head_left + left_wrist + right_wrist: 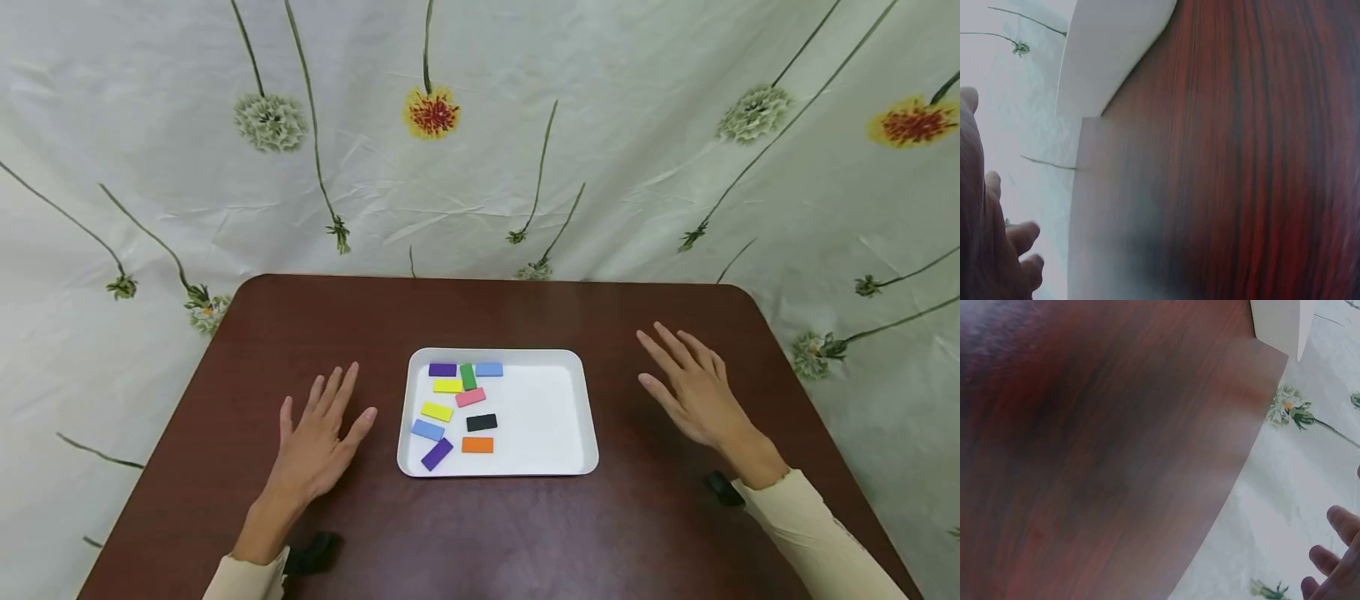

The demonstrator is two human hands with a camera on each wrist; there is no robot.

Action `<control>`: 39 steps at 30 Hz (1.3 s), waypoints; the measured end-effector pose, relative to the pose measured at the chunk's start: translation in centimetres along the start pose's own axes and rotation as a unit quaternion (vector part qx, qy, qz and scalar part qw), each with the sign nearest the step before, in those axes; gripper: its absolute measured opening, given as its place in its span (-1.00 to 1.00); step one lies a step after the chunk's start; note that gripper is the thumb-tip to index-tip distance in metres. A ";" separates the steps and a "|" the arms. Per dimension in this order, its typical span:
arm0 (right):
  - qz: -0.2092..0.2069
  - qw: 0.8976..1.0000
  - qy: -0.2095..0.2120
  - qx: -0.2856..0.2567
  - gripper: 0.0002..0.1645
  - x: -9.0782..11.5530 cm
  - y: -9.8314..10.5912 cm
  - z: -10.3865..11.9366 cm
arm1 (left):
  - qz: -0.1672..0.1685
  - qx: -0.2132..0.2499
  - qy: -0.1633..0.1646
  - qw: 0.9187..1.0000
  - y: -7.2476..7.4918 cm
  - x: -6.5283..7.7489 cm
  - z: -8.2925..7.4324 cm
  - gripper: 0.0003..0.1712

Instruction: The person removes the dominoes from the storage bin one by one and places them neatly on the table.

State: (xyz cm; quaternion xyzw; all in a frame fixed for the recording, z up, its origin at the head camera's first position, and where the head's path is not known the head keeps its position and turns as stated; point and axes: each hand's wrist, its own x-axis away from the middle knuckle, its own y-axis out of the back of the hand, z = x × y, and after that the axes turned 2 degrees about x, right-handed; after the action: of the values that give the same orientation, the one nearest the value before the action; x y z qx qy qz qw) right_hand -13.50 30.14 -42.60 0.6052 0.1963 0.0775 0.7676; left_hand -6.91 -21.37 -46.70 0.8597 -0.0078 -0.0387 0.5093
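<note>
A white rectangular tray lies in the middle of the table in the head view. Small coloured blocks lie scattered over its left and middle part: purple, green, blue, yellow, pink, black and orange among them. To the left of the tray is my left hand, fingers spread and holding nothing. My right hand is apart from the tray on its right, its fingers extended with nothing in them. Both wrist views show only fingertips beside the table and the tray's side.
The dark brown wooden table has rounded far corners. Behind and beside it hangs a pale cloth printed with flowers. A black strap piece sits at the left wrist, another dark piece at the right.
</note>
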 end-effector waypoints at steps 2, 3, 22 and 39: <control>0.000 1.000 0.013 0.005 -0.28 -0.5 -0.1 0.1 | 0.008 0.016 -0.003 1.000 -0.3 0.1 -0.4 -0.11; 0.003 1.000 0.021 0.007 -0.28 -0.8 -0.2 0.2 | 0.013 0.025 -0.005 1.000 -0.4 0.2 -0.5 -0.10; 0.075 0.976 0.203 -0.007 -0.30 -6.5 -1.7 3.6 | 0.098 0.182 -0.035 0.978 -3.6 1.2 -2.1 -0.06; 0.244 0.916 0.249 -0.200 -0.51 -11.0 -4.0 9.5 | 0.131 0.202 -0.039 0.970 -3.5 1.1 -1.1 0.10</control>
State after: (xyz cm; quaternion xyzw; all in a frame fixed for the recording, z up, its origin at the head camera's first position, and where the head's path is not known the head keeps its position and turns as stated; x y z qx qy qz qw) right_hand -20.29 16.70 -42.31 0.4293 0.2079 0.4479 0.7562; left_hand -5.78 -18.75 -49.30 0.9342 -0.1478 -0.0033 0.3246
